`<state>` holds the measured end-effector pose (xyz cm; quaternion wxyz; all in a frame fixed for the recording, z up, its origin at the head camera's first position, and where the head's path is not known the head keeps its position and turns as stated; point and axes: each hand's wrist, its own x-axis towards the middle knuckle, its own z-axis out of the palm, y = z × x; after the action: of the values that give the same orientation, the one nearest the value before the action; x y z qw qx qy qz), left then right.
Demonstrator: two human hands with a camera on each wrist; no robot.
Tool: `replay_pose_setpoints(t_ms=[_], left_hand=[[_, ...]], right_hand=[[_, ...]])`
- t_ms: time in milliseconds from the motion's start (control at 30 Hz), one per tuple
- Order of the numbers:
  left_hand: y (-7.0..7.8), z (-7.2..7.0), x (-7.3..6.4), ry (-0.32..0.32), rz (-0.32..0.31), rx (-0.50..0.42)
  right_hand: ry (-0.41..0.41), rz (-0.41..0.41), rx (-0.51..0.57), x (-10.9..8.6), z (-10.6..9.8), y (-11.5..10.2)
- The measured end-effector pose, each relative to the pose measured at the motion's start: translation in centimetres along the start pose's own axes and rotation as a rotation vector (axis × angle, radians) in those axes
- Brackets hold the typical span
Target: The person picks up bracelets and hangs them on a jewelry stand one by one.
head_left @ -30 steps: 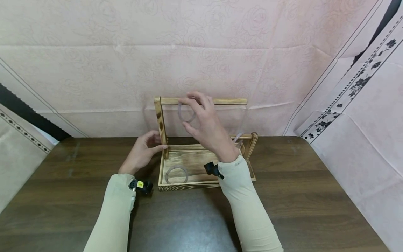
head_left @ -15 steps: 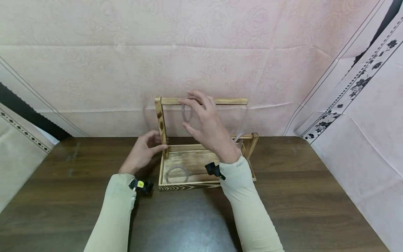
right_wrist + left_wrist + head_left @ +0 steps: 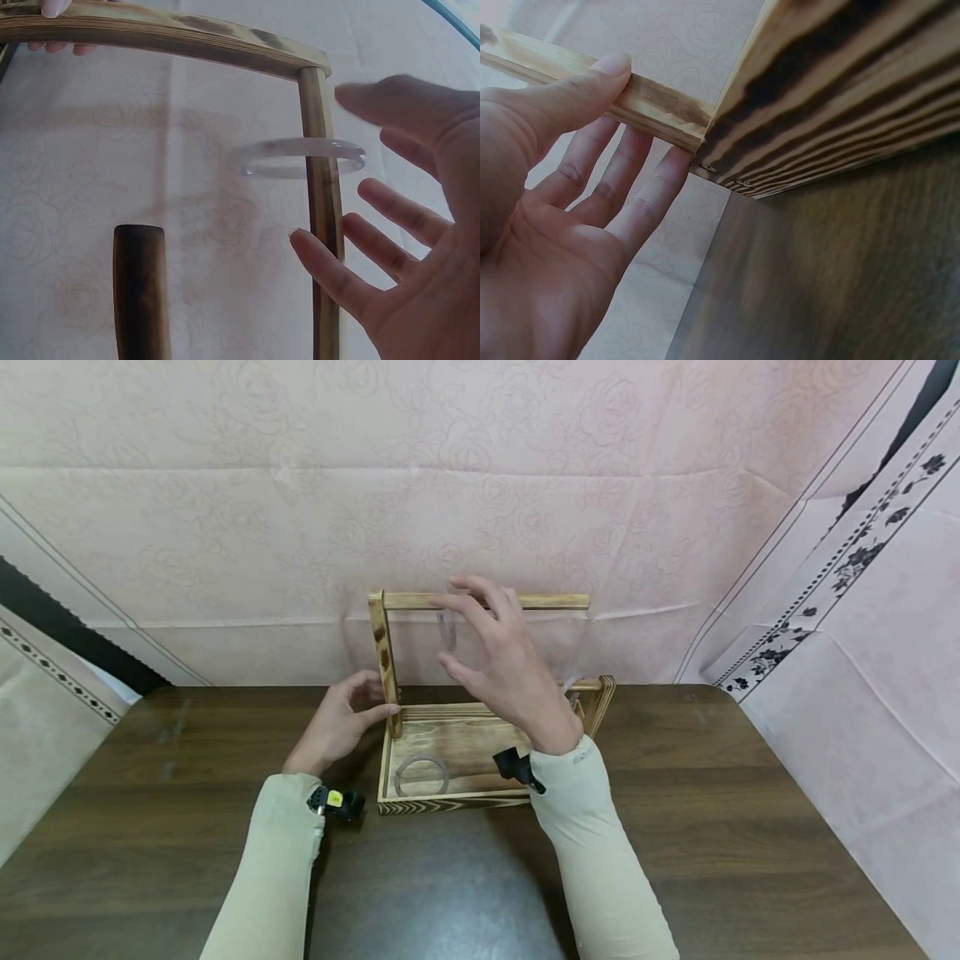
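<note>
A wooden jewellery stand (image 3: 381, 652) with a shallow tray base stands on the table in the head view. My left hand (image 3: 337, 722) grips its tall left upright (image 3: 660, 105), thumb on one side and fingers behind. From the top bar (image 3: 322, 217) hangs a translucent pale bangle (image 3: 277, 148), looped around the bar. Beside it is my right hand (image 3: 502, 664), fingers spread and apart from the bangle. A second bangle (image 3: 397, 777) lies in the tray's front left. On the lower bar at right hangs another pale bangle (image 3: 572, 682), partly hidden by the right wrist.
The stand is on a dark brown wooden table (image 3: 187, 827), close to its back edge. Behind rises a pale floral cloth (image 3: 300, 527). In the right wrist view the lower bar's dark end (image 3: 140, 292) juts up near the hand.
My right hand has let go of the bangle on the top bar and drawn slightly to the right. The bangle has turned to show nearly edge-on. My left hand stays put.
</note>
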<state>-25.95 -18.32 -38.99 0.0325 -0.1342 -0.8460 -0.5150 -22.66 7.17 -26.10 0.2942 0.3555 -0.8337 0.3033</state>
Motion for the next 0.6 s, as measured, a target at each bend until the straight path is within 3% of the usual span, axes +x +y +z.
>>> replay_pose_setpoints(t_ms=[300, 600], left_hand=[[0.2, -0.1, -0.1, 0.000, 0.006, 0.001], [0.2, -0.1, -0.1, 0.001, 0.004, -0.006]], right_hand=[[0.015, -0.019, 0.009, -0.4, -0.6, -0.4], [-0.030, 0.014, 0.014, -0.9, -1.1, -1.1]])
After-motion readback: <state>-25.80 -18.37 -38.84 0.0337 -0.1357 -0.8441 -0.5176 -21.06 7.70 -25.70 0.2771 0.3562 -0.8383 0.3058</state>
